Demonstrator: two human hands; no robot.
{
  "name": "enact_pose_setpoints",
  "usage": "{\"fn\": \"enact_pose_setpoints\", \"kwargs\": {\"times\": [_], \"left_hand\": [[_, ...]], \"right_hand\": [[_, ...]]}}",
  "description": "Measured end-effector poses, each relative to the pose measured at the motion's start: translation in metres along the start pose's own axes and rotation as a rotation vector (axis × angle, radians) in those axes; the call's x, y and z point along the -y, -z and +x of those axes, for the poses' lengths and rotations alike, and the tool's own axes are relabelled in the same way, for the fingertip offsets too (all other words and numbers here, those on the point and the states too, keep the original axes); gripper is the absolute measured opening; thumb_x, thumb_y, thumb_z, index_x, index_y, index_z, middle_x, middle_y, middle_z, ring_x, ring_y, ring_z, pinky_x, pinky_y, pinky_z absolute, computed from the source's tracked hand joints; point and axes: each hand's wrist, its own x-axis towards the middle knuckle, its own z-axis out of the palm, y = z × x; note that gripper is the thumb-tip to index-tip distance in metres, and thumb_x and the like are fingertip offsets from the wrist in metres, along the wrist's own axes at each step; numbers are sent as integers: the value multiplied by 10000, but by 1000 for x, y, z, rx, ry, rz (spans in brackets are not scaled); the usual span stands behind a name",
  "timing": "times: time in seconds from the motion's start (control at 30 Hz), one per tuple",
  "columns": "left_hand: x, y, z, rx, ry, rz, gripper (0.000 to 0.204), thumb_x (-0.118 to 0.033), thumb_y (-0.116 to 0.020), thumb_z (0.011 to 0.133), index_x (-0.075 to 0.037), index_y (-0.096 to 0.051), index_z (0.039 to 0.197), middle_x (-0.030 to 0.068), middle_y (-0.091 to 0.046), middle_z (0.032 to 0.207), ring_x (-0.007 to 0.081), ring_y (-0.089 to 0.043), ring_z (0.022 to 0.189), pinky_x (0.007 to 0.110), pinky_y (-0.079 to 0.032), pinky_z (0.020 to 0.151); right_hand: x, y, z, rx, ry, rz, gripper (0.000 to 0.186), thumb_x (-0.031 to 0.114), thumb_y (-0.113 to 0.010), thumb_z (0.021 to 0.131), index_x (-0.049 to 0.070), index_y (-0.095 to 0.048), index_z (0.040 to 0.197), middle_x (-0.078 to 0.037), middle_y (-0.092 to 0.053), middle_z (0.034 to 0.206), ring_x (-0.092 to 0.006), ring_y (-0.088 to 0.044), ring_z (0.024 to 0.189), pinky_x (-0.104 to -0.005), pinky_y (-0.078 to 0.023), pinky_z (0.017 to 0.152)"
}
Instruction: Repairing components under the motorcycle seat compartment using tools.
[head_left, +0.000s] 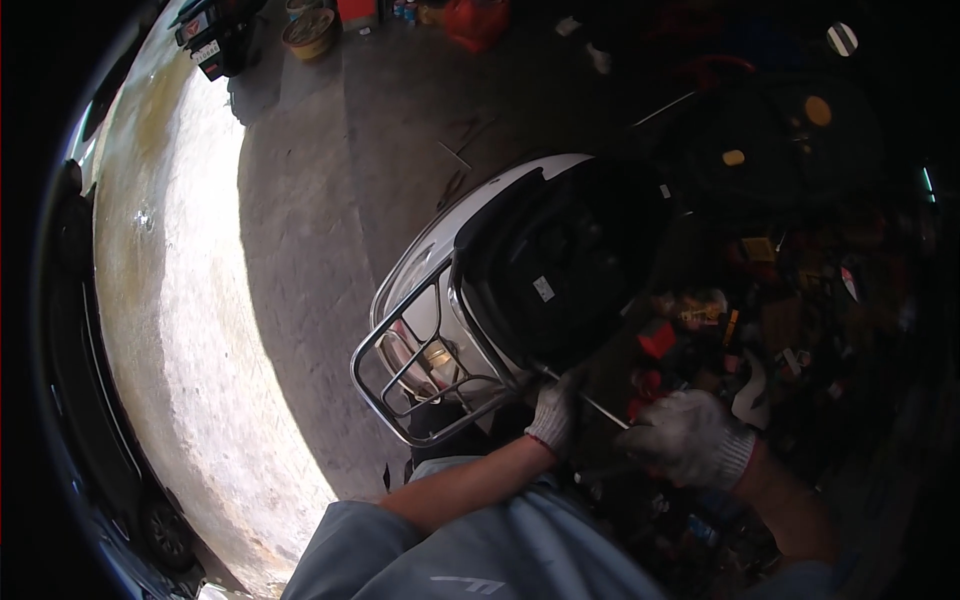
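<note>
A white scooter with a raised black seat (560, 260) stands on the grey concrete floor (300, 200), and everything else sits around it. Left of it, half the floor lies in bright sun, with a dark parked car (70, 380) along the far left rim. Right of the scooter, a dim clutter of red and yellow workshop parts (720, 320) crowds close against its side. At the scooter's rear hangs a chrome wire luggage rack (420, 380). Just below the seat's edge runs a thin metal rod (590, 400), slanting down to the right. The left hand in a white knit glove (555, 410) curls its fingers around the rod beside the rack. The right gloved hand (690, 435) is clenched over the rod's lower end.
</note>
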Motion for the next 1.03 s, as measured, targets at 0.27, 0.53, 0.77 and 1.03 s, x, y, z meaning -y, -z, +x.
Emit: {"fn": "enact_pose_setpoints", "kwargs": {"times": [0.27,0.53,0.77,1.03], "left_hand": [[-5,-13,6,-130,-121,119,236,-161,-619,817,-25,-594,1009,159,-631,812,290,-641,718,384,-512,636],[-4,-19,4,-67,-134,-78,180,-265,-579,900,-88,-596,872,32,-565,705,157,-551,578,324,-454,512],[-4,-9,13,-133,-96,-29,179,-244,-588,898,-92,-559,809,31,-525,662,143,-505,507,296,-399,438],[1,-13,15,-114,-159,74,205,-283,-602,890,-92,-558,828,25,-502,655,134,-483,498,301,-398,442]], "right_hand": [[35,-22,4,-356,-653,863,108,41,-591,855,72,-622,953,-87,-645,845,-208,-646,731,-320,-509,627],[61,-39,5,-576,-879,1519,167,144,-548,941,64,-548,1086,-35,-602,894,-110,-591,718,-253,-485,554],[38,24,-7,-436,-160,-303,261,102,-631,783,24,-626,1032,-132,-613,1115,-312,-567,1072,-438,-458,898],[41,45,4,102,-58,-486,286,198,-612,726,92,-686,981,-126,-619,1166,-276,-568,1128,-515,-387,1021]]}}
